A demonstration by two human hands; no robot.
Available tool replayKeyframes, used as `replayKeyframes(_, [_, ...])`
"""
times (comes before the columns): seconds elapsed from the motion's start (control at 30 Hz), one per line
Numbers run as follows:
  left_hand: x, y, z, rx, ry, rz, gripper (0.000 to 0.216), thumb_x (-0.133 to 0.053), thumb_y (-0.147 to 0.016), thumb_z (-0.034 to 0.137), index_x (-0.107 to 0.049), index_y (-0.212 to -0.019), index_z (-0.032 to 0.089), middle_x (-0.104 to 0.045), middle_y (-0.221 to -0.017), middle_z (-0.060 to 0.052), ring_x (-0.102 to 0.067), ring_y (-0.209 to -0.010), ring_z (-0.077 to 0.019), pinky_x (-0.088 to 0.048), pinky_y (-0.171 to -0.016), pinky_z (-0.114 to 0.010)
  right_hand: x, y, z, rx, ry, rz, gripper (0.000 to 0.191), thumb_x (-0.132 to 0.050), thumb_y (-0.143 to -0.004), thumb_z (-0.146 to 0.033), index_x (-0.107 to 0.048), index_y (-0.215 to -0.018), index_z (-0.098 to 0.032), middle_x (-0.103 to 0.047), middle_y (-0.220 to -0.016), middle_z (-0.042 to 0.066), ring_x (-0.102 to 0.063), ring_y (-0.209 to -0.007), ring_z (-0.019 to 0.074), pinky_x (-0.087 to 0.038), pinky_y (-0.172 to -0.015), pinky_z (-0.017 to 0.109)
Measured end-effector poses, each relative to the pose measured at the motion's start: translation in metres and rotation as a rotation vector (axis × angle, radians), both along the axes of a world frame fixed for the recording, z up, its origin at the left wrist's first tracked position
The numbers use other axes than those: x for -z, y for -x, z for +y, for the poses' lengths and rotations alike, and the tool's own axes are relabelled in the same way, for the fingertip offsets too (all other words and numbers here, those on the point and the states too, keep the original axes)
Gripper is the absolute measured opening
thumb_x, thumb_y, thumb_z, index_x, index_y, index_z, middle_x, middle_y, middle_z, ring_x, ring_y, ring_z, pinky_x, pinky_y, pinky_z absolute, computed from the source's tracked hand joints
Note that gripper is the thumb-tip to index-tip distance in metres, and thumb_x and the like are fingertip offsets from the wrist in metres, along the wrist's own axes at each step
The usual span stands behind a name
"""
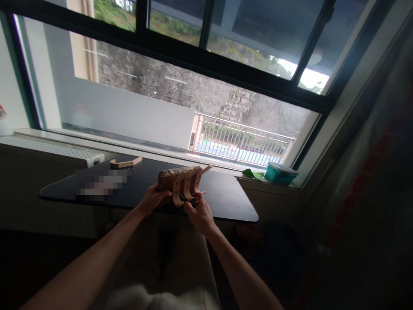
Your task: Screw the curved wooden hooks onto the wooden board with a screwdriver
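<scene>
A wooden rack (pixel 180 180) made of a block with several curved hook-like arms rests on the near edge of a dark tabletop (pixel 226 196). My left hand (pixel 154 198) grips the left end of the rack, fingers wrapped under it. My right hand (pixel 199 211) is closed in a pinch on a small dark tool (pixel 190 198) held against the underside of one wooden arm. A loose curved wooden piece (pixel 125 162) lies at the far left of the table, away from both hands.
A blurred-out patch (pixel 101 184) covers part of the table's left side. On the window sill at right stand a teal lidded box (pixel 280 173) and a green leaf (pixel 254 174). A white radiator (pixel 64 151) runs under the window at left.
</scene>
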State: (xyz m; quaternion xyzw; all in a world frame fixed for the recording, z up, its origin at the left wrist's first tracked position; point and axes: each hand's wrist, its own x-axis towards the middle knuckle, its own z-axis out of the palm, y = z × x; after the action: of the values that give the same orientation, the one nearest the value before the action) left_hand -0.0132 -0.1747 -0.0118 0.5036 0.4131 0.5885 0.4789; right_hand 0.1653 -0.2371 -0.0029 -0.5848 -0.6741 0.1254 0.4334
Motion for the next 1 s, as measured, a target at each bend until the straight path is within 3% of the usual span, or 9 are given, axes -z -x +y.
replayKeyframes(0.07, [0.0,0.0,0.0,0.002,0.005,-0.003,0.038,-0.077,-0.046,0.03,-0.065,-0.079,0.014,-0.066,-0.061,0.002,-0.059,-0.057,-0.0182,-0.044,-0.056,-0.029,-0.005,-0.004,-0.01,-0.044,-0.041,-0.11,0.033,-0.058,-0.078,-0.025,-0.056,-0.111,-0.021,-0.068,-0.092,0.004,-0.063,-0.079,0.0194,-0.045,-0.071,0.031])
replayKeyframes(0.17, [0.0,0.0,0.0,0.001,0.009,-0.01,0.039,-0.077,-0.046,0.029,-0.065,-0.079,0.014,-0.067,-0.063,0.002,-0.06,-0.058,-0.0182,-0.046,-0.058,-0.03,-0.01,-0.008,-0.018,-0.136,-0.097,-0.278,0.023,-0.051,-0.084,-0.019,-0.061,-0.105,-0.021,-0.066,-0.104,0.007,-0.062,-0.086,0.0197,-0.043,-0.076,0.03])
replayKeyframes(0.33, [0.001,0.001,0.002,0.004,0.021,-0.005,0.038,-0.077,-0.046,0.028,-0.065,-0.079,0.013,-0.067,-0.063,0.001,-0.06,-0.058,-0.0179,-0.046,-0.059,-0.03,-0.011,-0.011,-0.013,-0.194,-0.135,-0.409,0.025,-0.046,-0.09,-0.018,-0.063,-0.108,-0.019,-0.067,-0.097,0.01,-0.061,-0.082,0.0191,-0.043,-0.073,0.028])
replayKeyframes(0.53, [-0.001,0.0,0.001,0.003,0.018,-0.003,0.035,-0.076,-0.046,0.029,-0.065,-0.076,0.014,-0.066,-0.06,0.002,-0.059,-0.055,-0.0174,-0.044,-0.057,-0.029,0.004,0.003,-0.004,-0.071,-0.148,-0.291,0.025,-0.044,-0.091,-0.026,-0.063,-0.105,-0.018,-0.067,-0.097,0.009,-0.062,-0.081,0.0186,-0.045,-0.072,0.028])
replayKeyframes(0.73, [0.0,0.0,0.002,-0.027,-0.008,0.002,0.035,-0.076,-0.045,0.028,-0.065,-0.075,0.014,-0.066,-0.063,0.002,-0.059,-0.059,-0.0183,-0.045,-0.059,-0.03,0.023,0.015,0.01,0.022,-0.057,-0.12,0.05,-0.018,-0.097,-0.029,-0.064,-0.093,-0.01,-0.062,-0.06,0.003,-0.056,-0.052,0.0134,-0.041,-0.047,0.021])
replayKeyframes(0.87, [0.0,-0.001,0.001,-0.027,-0.012,-0.005,0.038,-0.077,-0.044,0.03,-0.065,-0.077,0.014,-0.067,-0.064,0.001,-0.06,-0.06,-0.0194,-0.046,-0.059,-0.031,0.01,0.005,0.004,-0.008,-0.056,-0.143,0.031,-0.039,-0.092,-0.034,-0.063,-0.101,-0.016,-0.069,-0.077,0.004,-0.063,-0.068,0.0166,-0.046,-0.061,0.025])
replayKeyframes(0.93, [-0.001,-0.002,0.0,-0.028,-0.008,-0.007,0.038,-0.077,-0.044,0.03,-0.065,-0.077,0.014,-0.067,-0.064,0.001,-0.06,-0.06,-0.0194,-0.046,-0.059,-0.031,0.0,0.001,-0.003,-0.036,-0.081,-0.193,0.038,-0.056,-0.082,-0.031,-0.056,-0.119,-0.021,-0.069,-0.098,0.006,-0.064,-0.082,0.0204,-0.046,-0.071,0.029])
replayKeyframes(1.0, [-0.001,-0.002,0.0,-0.034,-0.003,-0.006,0.039,-0.077,-0.044,0.03,-0.064,-0.078,0.014,-0.066,-0.062,0.002,-0.06,-0.058,-0.0189,-0.046,-0.058,-0.03,-0.007,0.0,-0.01,-0.096,-0.097,-0.251,0.037,-0.056,-0.081,-0.023,-0.058,-0.118,-0.027,-0.067,-0.106,0.006,-0.063,-0.087,0.0206,-0.045,-0.075,0.03])
